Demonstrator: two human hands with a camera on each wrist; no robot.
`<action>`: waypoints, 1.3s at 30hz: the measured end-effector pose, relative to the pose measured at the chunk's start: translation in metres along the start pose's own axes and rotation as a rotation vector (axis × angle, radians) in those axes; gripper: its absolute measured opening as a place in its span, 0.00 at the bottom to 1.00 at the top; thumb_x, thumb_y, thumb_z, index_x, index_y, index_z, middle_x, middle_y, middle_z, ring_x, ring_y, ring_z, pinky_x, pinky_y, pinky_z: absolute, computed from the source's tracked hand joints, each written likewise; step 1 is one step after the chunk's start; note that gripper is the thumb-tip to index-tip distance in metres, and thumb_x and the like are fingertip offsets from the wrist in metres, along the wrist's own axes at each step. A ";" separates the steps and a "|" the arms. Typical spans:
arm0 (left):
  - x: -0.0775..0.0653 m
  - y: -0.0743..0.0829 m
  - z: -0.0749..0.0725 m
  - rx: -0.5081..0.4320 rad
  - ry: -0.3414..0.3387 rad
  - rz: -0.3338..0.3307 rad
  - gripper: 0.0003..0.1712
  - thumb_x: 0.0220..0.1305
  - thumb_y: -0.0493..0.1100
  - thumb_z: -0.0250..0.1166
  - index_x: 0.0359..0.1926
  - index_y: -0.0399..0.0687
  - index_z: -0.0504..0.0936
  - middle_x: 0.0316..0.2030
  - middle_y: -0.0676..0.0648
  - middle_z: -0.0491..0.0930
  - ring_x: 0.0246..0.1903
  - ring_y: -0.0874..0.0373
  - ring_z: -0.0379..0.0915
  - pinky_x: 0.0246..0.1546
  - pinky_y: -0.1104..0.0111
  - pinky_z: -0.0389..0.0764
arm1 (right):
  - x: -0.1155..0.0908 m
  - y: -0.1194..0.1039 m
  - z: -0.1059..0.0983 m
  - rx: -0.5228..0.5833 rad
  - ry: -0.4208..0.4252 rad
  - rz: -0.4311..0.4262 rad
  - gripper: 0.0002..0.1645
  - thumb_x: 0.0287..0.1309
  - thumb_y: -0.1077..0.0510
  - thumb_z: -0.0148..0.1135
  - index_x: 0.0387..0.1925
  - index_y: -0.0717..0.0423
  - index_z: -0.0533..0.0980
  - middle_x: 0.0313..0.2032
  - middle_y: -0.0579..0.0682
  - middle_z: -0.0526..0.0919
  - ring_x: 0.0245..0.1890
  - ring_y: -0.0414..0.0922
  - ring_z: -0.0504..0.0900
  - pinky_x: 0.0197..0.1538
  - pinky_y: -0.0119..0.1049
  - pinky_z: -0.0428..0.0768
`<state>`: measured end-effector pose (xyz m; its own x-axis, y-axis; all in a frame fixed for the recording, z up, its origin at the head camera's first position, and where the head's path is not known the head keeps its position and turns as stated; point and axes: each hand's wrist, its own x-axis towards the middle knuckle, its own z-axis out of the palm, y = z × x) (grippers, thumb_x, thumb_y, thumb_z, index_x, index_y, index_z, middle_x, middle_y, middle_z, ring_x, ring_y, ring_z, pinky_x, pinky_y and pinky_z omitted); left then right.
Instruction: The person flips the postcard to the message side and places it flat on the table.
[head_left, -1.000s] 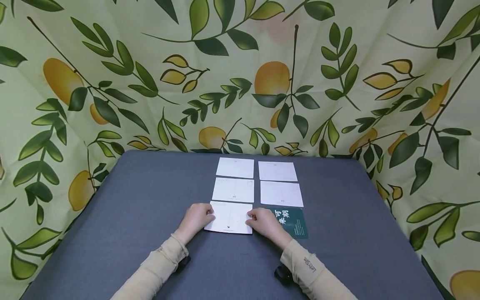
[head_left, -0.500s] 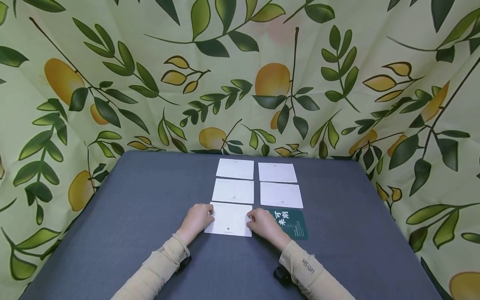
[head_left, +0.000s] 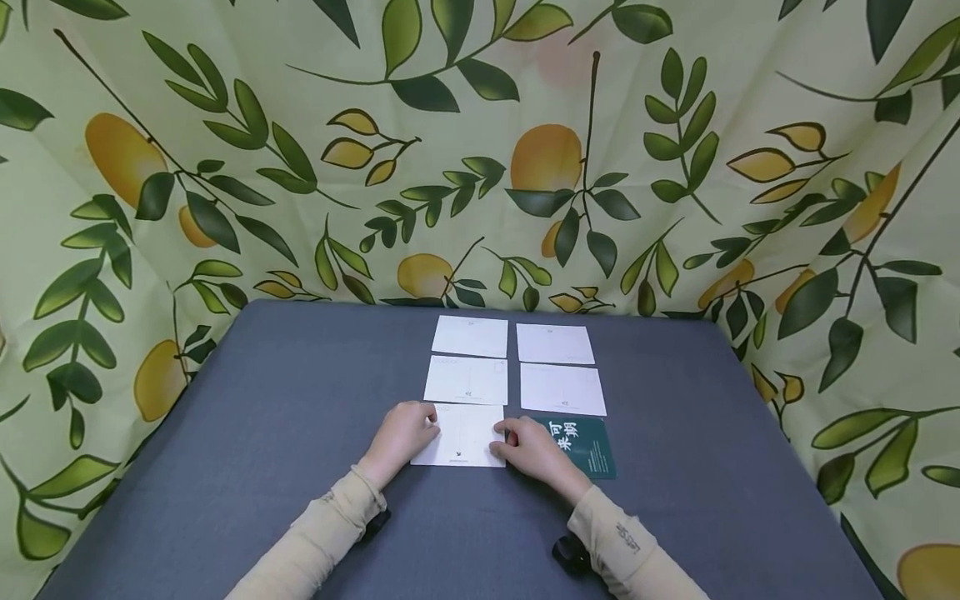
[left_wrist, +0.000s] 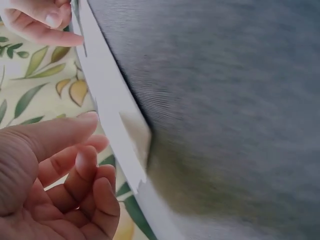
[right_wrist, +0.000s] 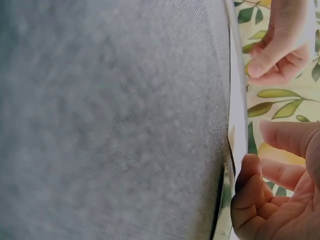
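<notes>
In the head view a white postcard (head_left: 461, 435) with a small dark print near its lower edge lies flat on the table. My left hand (head_left: 401, 440) hovers at its left side, and the left wrist view shows the thumb and loosely bent fingers just off the surface. Over the right edge is my right hand (head_left: 531, 454), fingers relaxed and thumb apart from them, its fingertips right at the card. Partly hidden under that hand lies a dark green card (head_left: 588, 446) with white characters. Neither hand has anything pinched.
Behind the front postcard are two more white postcards, a middle one (head_left: 465, 381) and a far one (head_left: 470, 337). A right column holds two others, a nearer one (head_left: 562, 389) and a farther one (head_left: 556, 344). The grey-blue table (head_left: 315, 367) meets a leaf-patterned curtain (head_left: 480, 133).
My left hand has come off the postcard's left edge and moved slightly right and up over it. The front postcard has shifted very slightly; my right hand has loosened at its edge.
</notes>
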<state>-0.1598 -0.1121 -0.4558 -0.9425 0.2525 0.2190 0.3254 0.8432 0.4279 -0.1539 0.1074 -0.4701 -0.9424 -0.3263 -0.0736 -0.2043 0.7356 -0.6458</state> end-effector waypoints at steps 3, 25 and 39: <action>0.004 0.011 -0.003 0.021 -0.039 -0.039 0.03 0.49 0.35 0.67 0.22 0.41 0.81 0.16 0.48 0.75 0.16 0.61 0.60 0.20 0.71 0.64 | -0.003 -0.001 -0.003 0.008 0.014 0.000 0.17 0.55 0.54 0.64 0.44 0.59 0.80 0.21 0.45 0.70 0.22 0.39 0.66 0.24 0.28 0.62; 0.015 0.078 0.028 -0.408 -0.270 -0.041 0.28 0.62 0.48 0.61 0.58 0.35 0.71 0.40 0.39 0.83 0.33 0.54 0.80 0.29 0.68 0.78 | -0.034 0.041 -0.052 -0.006 0.181 0.239 0.28 0.56 0.50 0.62 0.52 0.65 0.73 0.28 0.52 0.72 0.34 0.49 0.68 0.34 0.38 0.65; 0.003 0.098 0.043 -0.750 -0.448 -0.223 0.34 0.62 0.50 0.61 0.63 0.37 0.64 0.62 0.30 0.66 0.63 0.37 0.63 0.59 0.46 0.67 | -0.059 0.061 -0.067 0.095 0.200 0.376 0.40 0.59 0.47 0.58 0.63 0.70 0.59 0.56 0.74 0.65 0.53 0.65 0.71 0.54 0.60 0.72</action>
<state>-0.1338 -0.0080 -0.4514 -0.8801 0.4136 -0.2331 -0.0524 0.4033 0.9136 -0.1280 0.2115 -0.4546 -0.9813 0.0819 -0.1742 0.1791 0.7201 -0.6703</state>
